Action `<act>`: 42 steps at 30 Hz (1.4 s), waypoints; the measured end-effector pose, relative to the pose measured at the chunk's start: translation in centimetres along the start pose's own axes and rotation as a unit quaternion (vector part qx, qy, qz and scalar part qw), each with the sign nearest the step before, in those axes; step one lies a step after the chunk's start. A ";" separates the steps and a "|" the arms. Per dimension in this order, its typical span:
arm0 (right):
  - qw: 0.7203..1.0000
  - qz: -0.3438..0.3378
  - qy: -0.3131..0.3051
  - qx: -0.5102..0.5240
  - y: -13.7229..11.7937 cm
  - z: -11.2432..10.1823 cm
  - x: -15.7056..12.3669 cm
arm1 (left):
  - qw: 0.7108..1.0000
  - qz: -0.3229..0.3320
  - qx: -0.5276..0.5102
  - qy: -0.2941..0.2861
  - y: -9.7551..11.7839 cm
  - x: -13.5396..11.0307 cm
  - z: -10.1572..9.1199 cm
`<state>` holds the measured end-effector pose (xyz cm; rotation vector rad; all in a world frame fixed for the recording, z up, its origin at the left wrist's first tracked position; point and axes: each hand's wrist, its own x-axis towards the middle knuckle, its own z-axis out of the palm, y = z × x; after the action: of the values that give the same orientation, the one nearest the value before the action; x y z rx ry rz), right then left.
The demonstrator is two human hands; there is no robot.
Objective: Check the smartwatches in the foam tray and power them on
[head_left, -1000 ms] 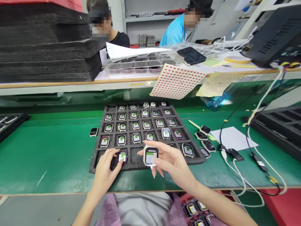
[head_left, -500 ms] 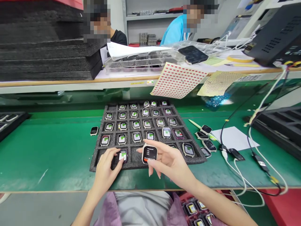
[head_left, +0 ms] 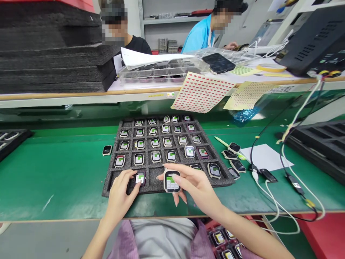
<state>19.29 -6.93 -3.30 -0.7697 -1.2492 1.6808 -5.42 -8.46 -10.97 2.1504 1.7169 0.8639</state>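
My right hand (head_left: 195,181) holds a pale-cased smartwatch (head_left: 172,184) without a strap, above the front row of a dark foam tray (head_left: 155,187). Its screen shows a green and white grid, and my thumb lies over the upper right of the glass. At the tray's front left, my left hand (head_left: 121,190) grips a purple-cased smartwatch (head_left: 140,177) between thumb and fingers; that one sits in its compartment with a similar grid lit. Several more lit watches fill the rows behind, among them a purple one (head_left: 203,152) with some red on its screen.
A single watch (head_left: 107,150) lies left of the tray. Right of it are several dark-screened watches (head_left: 237,165), a pale green pen (head_left: 221,141), white paper (head_left: 266,158) and cables (head_left: 272,198). Stacked foam trays (head_left: 54,61) stand on the shelf; two people sit beyond.
The watch in my right hand has gone from a dark text screen with an orange-red bar to the green and white grid. My right thumb has shifted upward on the glass. My left hand stays put.
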 end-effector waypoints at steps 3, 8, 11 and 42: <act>0.998 -0.005 -0.042 0.040 0.1 -0.3 -0.1 | 1.000 0.000 -0.001 -0.003 -0.1 0.0 -0.1; 0.999 0.011 -0.025 0.020 0.2 -0.1 -0.3 | 1.000 -0.008 -0.006 -0.005 0.1 0.0 0.0; 1.000 0.007 -0.028 0.005 0.4 0.0 -0.3 | 1.000 -0.008 -0.027 -0.003 0.4 0.1 -0.1; 0.686 0.093 0.163 -0.703 0.6 -21.8 8.7 | 0.997 -0.017 0.010 -0.073 -15.7 10.4 -6.6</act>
<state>34.25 9.78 -10.23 -2.0037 -2.1267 0.2976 -20.52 4.57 -11.20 2.1334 1.6915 0.6644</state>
